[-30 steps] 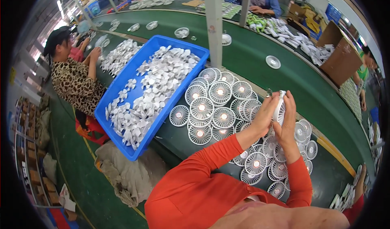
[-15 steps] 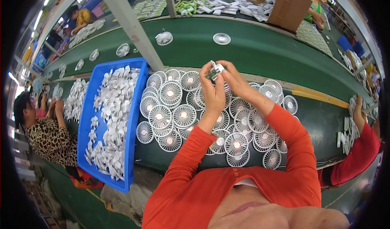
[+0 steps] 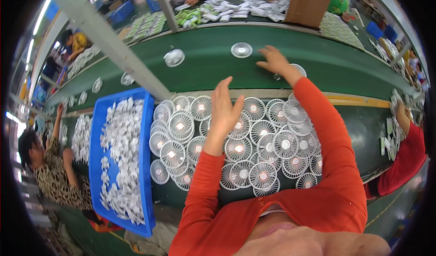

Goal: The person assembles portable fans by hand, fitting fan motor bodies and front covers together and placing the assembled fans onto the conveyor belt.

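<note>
My right hand [image 3: 275,61] reaches over the green conveyor belt [image 3: 204,76] with its fingers spread and nothing in them. By its wrist lies a round white fan grille [image 3: 298,69], partly hidden by the arm. Another white fan grille [image 3: 241,50] rests on the belt just left of the fingertips. My left hand [image 3: 223,108] is open above the near edge of the belt, thumb apart from the fingers. Below it, many white fan grilles [image 3: 262,176] lie overlapping on the dark worktable, some with a copper-coloured centre.
A blue bin [image 3: 147,165] of white fan blades [image 3: 121,151] stands at my left. A slanting grey post [image 3: 113,42] rises behind it. Co-workers sit at both sides and across the belt. A cardboard box [image 3: 309,4] and a pile of white and green pieces [image 3: 227,11] are beyond.
My hands, earlier together around a small white part with a green piece, have parted and opened. The part is gone from them. My right hand has moved out over the belt; the view has shifted.
</note>
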A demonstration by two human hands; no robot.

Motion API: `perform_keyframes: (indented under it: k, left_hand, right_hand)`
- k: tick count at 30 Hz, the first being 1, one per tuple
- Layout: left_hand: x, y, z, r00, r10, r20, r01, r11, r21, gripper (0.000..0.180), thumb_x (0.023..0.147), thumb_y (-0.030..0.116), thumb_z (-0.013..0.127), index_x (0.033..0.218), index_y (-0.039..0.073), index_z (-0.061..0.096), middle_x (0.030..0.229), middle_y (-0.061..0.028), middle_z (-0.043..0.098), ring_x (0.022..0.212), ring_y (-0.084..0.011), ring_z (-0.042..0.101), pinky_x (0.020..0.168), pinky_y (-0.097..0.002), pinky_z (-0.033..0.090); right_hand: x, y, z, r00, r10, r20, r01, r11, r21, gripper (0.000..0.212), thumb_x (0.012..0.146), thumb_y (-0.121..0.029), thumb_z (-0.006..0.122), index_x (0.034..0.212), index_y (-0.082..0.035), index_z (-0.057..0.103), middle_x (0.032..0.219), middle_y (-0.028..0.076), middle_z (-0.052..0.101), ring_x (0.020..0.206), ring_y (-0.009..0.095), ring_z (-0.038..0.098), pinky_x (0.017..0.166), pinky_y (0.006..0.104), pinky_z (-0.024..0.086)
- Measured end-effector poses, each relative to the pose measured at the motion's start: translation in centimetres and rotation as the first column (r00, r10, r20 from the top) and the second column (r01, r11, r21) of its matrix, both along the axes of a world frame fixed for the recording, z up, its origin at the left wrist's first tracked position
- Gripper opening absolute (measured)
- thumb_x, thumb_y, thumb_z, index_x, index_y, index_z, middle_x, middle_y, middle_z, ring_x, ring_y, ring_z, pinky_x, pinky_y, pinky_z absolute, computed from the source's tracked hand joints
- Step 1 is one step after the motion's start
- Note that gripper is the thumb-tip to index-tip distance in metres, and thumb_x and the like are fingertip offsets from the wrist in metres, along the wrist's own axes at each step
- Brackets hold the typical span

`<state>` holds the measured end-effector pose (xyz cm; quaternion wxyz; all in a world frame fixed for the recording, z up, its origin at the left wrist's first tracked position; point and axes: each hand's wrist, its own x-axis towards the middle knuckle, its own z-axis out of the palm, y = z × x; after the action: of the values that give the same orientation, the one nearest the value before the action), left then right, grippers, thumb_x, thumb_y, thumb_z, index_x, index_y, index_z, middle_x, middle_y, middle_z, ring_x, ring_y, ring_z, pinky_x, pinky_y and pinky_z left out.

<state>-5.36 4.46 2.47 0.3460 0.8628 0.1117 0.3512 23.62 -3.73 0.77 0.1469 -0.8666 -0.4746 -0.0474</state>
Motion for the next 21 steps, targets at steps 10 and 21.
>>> perform_keyframes:
  k: [10,21]
  left_hand:
    - [8.3,23.6,-4.0,0.763,0.532,-0.368,-0.316,0.803,0.506,0.079,0.082,0.046,0.067,0.142,0.008,0.033,0.137,-0.0271,0.043,0.129,-0.0457,0.038,0.106,-0.0534,0.033]
    - [14.3,26.0,-5.1,0.609,0.574,-0.547,-0.413,0.818,0.4,0.081,0.069,0.05,0.076,0.128,0.006,0.043,0.129,-0.0234,0.05,0.12,-0.0404,0.049,0.103,-0.0507,0.037]
  right_hand:
    - [-1.8,8.9,-4.4,0.998,-0.003,0.062,-0.003,0.994,0.106,0.057,0.074,-0.045,0.075,0.118,-0.014,0.059,0.117,0.016,0.061,0.112,0.035,0.055,0.087,0.0456,0.05]
    - [-2.5,-0.7,-2.5,0.992,0.128,0.007,-0.128,0.992,0.021,0.041,0.07,-0.032,0.072,0.097,-0.002,0.063,0.09,0.019,0.065,0.085,0.036,0.065,0.077,0.0449,0.052]
